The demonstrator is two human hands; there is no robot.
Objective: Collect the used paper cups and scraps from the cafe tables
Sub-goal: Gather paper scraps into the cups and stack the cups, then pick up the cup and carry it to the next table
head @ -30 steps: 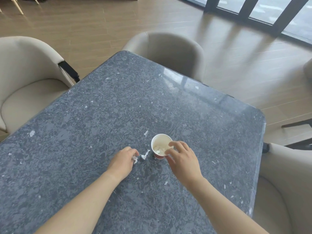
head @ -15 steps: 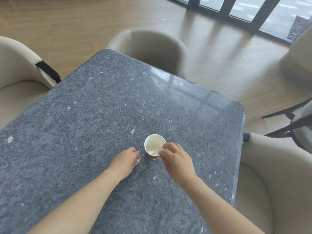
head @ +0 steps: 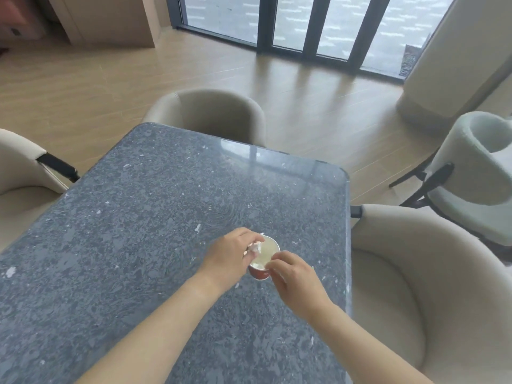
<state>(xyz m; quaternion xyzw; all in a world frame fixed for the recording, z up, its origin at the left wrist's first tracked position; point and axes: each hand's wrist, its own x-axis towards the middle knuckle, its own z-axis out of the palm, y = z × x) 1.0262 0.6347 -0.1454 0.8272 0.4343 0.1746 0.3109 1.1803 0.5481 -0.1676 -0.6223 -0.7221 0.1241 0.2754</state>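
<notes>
White crumpled paper scraps [head: 256, 248], pinched in the left hand [head: 230, 254], hung over the red paper cup [head: 259, 274] gripped at its rim by the right hand [head: 296, 278]; the next move, by judgement, called for releasing them inside.

pale print on the red paper cup [head: 260, 273], too blurred to read

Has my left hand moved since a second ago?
Yes. The left hand, pinching paper scraps, went from the table beside the paper cup to over its rim.
</notes>
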